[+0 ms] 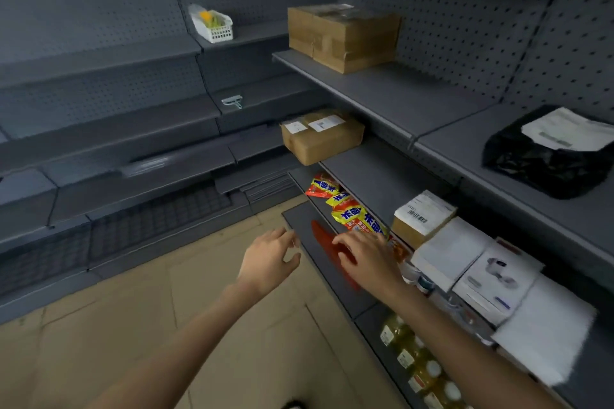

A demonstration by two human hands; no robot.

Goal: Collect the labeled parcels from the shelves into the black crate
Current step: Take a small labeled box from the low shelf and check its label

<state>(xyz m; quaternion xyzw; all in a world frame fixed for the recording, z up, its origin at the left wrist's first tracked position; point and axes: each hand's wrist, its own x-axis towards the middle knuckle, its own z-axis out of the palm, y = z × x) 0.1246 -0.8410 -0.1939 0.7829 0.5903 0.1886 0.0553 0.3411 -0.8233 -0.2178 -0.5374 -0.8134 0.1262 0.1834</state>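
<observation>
My left hand [270,261] hangs over the floor beside the low shelf's front edge, fingers loosely spread, holding nothing. My right hand [367,257] reaches over the low shelf [309,229] with fingers extended next to the yellow and red snack bags [355,214]; it holds nothing. Labeled parcels sit on the right shelves: a brown box with white labels [322,136], a small box with a barcode label [422,219], a black bag with a white label [548,156], and white boxes [481,272]. A plain brown carton [344,36] stands higher up. No black crate is in view.
Grey shelving lines the left wall and the right side. A white basket [214,25] sits on a far shelf, a small metal clip [232,101] below it. Bottles of yellow liquid [418,362] stand on the bottom right shelf. Beige tiled floor [149,325] lies between.
</observation>
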